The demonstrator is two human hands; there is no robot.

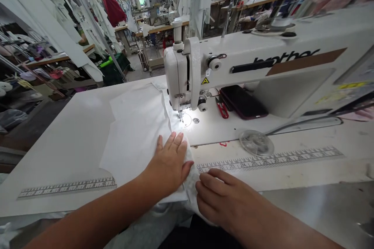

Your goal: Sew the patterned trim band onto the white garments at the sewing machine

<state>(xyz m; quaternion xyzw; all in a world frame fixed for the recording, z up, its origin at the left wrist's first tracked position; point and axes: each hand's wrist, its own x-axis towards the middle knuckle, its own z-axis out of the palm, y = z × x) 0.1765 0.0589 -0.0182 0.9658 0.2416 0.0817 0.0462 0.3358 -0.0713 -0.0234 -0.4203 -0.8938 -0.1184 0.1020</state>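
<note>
White fabric [134,124] lies spread on the sewing table, one edge running up to the lit needle and presser foot [181,116] of the sewing machine [187,74]. My left hand [171,159] rests flat on this fabric just in front of the foot, fingers stretched out and slightly spread. To its right, at the table's front edge, my right hand [219,198] is curled with its fingertips on the fabric's hanging side. The grip of that thumb is hidden from view. Below both hands the cloth drops over the edge towards my lap.
Red-handled thread snips [222,109] and a dark phone [244,102] lie under the machine arm. A clear plastic bobbin case or disc [256,143] sits on the right, over a printed ruler strip [292,157]. White cloth pieces [55,19] hang at left.
</note>
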